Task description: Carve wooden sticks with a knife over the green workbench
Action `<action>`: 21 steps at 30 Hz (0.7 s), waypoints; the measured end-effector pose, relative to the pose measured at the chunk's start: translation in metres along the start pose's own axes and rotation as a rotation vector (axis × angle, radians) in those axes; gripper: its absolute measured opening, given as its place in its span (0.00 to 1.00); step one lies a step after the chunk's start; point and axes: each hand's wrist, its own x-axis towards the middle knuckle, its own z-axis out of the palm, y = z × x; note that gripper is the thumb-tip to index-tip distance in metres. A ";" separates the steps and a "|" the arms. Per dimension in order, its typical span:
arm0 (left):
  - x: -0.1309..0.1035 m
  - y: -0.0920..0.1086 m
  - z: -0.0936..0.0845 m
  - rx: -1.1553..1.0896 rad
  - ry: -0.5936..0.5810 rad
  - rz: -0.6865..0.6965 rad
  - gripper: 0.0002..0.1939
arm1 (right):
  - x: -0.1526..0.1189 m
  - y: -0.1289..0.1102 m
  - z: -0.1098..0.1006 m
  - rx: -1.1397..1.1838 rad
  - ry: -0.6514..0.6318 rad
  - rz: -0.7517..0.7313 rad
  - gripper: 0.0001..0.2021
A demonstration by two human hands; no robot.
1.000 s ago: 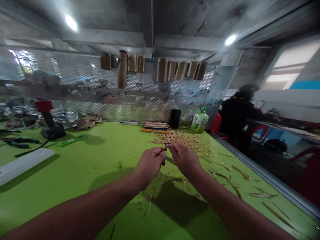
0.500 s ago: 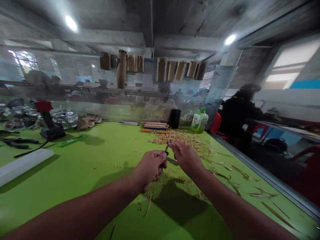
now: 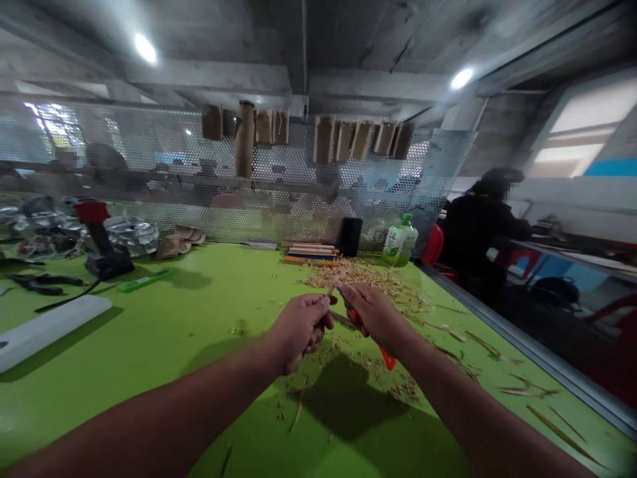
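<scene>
Centre of frame: left hand [image 3: 298,325] curled in a fist around a thin wooden stick [image 3: 330,290], whose tip pokes up above the knuckles. Right hand [image 3: 373,312] closed on a red-handled knife [image 3: 383,352], blade meeting the stick. Below: green table [image 3: 149,332], wood shavings [image 3: 363,272]. Upper right of table: green bottle [image 3: 399,241], capped, contents unclear.

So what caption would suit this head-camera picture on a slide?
Left hand holds a small stick while right hand works it with a red-handled knife over shavings on a green table.
</scene>
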 end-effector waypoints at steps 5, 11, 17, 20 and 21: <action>0.002 0.002 -0.001 -0.102 -0.020 0.018 0.11 | 0.003 0.003 -0.007 -0.068 0.167 -0.129 0.24; 0.001 0.000 0.000 -0.054 -0.034 0.025 0.09 | -0.001 0.002 -0.005 -0.419 0.158 -0.288 0.24; -0.003 0.004 0.003 -0.017 -0.009 0.011 0.10 | -0.005 -0.005 -0.005 -0.561 0.183 -0.239 0.20; -0.004 0.006 0.004 0.010 0.011 0.020 0.10 | -0.006 -0.007 -0.004 -0.605 0.197 -0.231 0.20; -0.005 0.005 0.004 0.021 0.018 0.026 0.10 | -0.006 -0.007 -0.004 -0.611 0.192 -0.230 0.20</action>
